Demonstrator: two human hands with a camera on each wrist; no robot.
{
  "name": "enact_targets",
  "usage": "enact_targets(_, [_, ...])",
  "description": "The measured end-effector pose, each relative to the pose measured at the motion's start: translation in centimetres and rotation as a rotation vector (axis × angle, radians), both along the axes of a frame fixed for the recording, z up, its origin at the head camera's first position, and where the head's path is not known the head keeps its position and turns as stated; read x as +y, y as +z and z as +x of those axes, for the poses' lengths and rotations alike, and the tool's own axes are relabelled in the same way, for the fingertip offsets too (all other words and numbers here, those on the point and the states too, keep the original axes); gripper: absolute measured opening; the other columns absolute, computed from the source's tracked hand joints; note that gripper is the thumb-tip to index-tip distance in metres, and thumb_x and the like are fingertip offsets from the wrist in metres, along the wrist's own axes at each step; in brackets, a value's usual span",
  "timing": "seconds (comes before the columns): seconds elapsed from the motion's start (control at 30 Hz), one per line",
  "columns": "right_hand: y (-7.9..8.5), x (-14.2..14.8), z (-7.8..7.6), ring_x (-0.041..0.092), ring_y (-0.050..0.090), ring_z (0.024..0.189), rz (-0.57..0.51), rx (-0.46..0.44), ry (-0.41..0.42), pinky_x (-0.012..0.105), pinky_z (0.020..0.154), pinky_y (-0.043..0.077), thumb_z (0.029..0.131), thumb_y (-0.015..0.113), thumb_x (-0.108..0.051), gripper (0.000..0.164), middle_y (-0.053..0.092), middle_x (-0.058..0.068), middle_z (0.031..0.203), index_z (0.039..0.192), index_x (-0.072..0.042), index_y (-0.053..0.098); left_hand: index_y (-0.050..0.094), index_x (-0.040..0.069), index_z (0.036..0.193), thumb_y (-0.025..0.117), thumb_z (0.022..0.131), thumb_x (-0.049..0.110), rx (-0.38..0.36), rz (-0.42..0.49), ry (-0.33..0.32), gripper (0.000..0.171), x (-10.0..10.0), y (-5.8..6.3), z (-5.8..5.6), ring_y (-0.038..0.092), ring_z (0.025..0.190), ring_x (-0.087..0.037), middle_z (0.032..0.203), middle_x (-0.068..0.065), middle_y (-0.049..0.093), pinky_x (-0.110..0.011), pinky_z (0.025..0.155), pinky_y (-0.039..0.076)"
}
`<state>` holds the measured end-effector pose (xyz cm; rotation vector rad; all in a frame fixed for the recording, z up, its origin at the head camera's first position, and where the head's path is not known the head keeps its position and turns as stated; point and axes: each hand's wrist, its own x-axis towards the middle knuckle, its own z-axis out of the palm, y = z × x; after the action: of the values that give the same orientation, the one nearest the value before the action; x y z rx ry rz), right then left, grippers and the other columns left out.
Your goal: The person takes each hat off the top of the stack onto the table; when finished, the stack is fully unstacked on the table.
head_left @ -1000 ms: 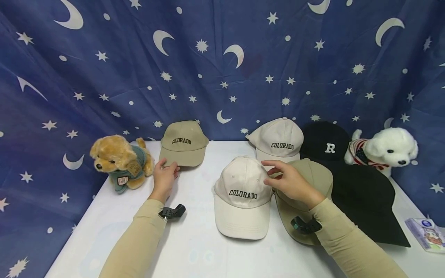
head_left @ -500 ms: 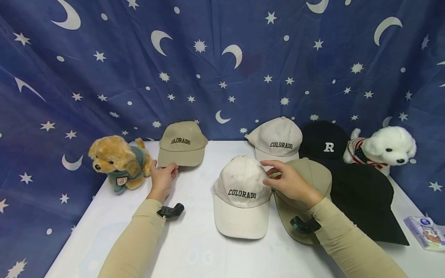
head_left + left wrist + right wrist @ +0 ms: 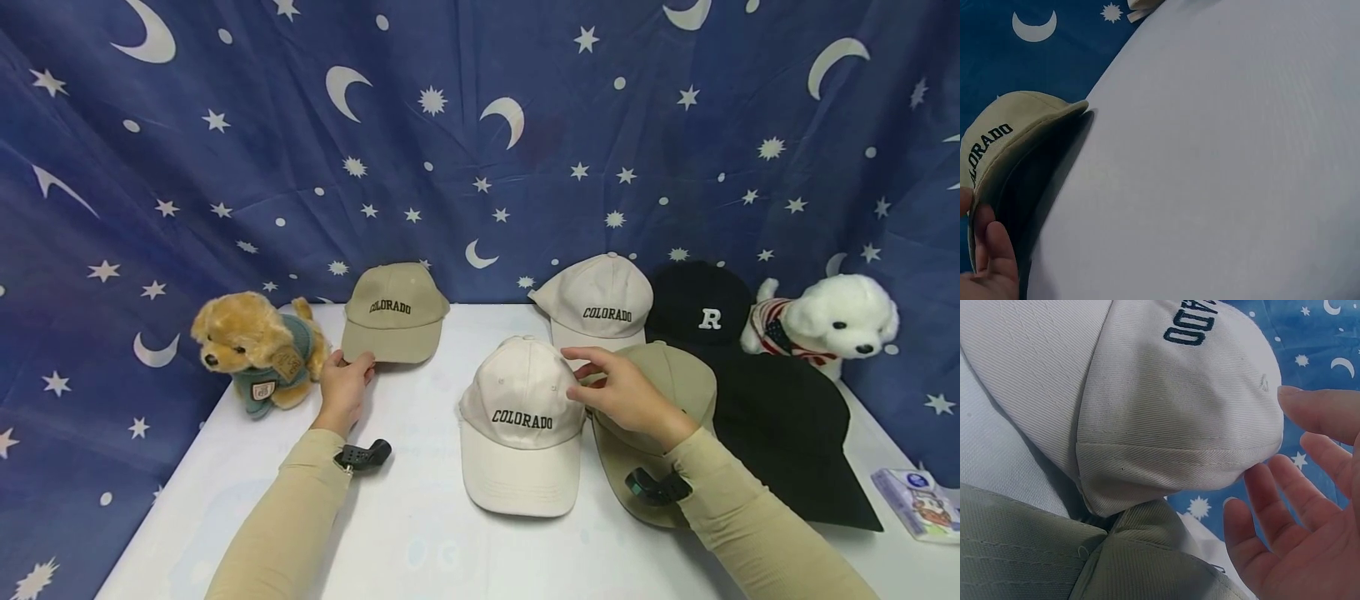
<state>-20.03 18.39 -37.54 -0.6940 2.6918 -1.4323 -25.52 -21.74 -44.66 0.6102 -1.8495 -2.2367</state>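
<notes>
My left hand (image 3: 345, 390) is at the brim of a khaki cap (image 3: 397, 304) lettered COLORADO, at the back left. In the left wrist view the thumb lies on the front of that brim and the curled fingers (image 3: 1001, 240) are beneath it, pinching it. An off-white COLORADO cap (image 3: 522, 400) sits upright in the middle, brim toward me. At its right side is my right hand (image 3: 618, 392), fingers spread, the thumb and fingertips right at the crown. A second khaki cap (image 3: 678, 375) lies under the right hand and wrist, partly hidden.
Behind stand another off-white cap (image 3: 607, 287) and a black cap (image 3: 693, 292) with an R; a black hat (image 3: 787, 433) lies at right. A tan plush dog (image 3: 243, 333) and a white plush dog (image 3: 847, 312) flank them. A purple packet (image 3: 918, 504) lies far right.
My left hand has shifted slightly left and nearer to me, and the khaki cap's brim sits slightly lower. The right hand and the middle cap have stayed in place.
</notes>
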Motion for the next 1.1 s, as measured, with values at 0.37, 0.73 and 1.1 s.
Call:
enact_targets(0.37, [-0.15,0.16,0.07,0.032,0.063,0.104,-0.005,-0.012,-0.008,0.041,0.084,0.055,0.088,0.074,-0.003,0.052,0.059,0.022,0.129,0.136,0.006,0.056,0.001,-0.001,0.159,0.06,0.095,0.001,-0.024,-0.109,-0.089,0.087,-0.6,-0.08,0.16,0.04,0.135,-0.03,0.163,-0.022,0.012,-0.019,0.088,0.05])
enact_targets(0.73, [-0.31,0.22,0.05,0.033,0.063,0.103,-0.003,0.007,0.006,0.042,0.084,0.055,0.088,0.073,-0.001,0.052,0.057,0.024,0.132,0.135,0.008,0.055,0.014,-0.002,0.157,0.068,0.091,0.005,-0.02,-0.277,-0.153,0.086,-0.11,0.13,0.31,0.032,0.139,-0.037,0.152,-0.028,0.026,-0.041,0.113,0.033])
enact_targets(1.1, [-0.45,0.22,0.04,0.033,0.062,0.104,-0.016,-0.002,0.006,0.044,0.085,0.055,0.088,0.073,-0.001,0.052,0.056,0.024,0.133,0.136,0.009,0.054,0.011,0.001,0.16,0.069,0.094,0.013,-0.077,-0.351,-0.312,0.088,0.3,0.3,0.31,0.022,0.147,-0.035,0.164,-0.022,0.012,-0.044,0.113,0.032])
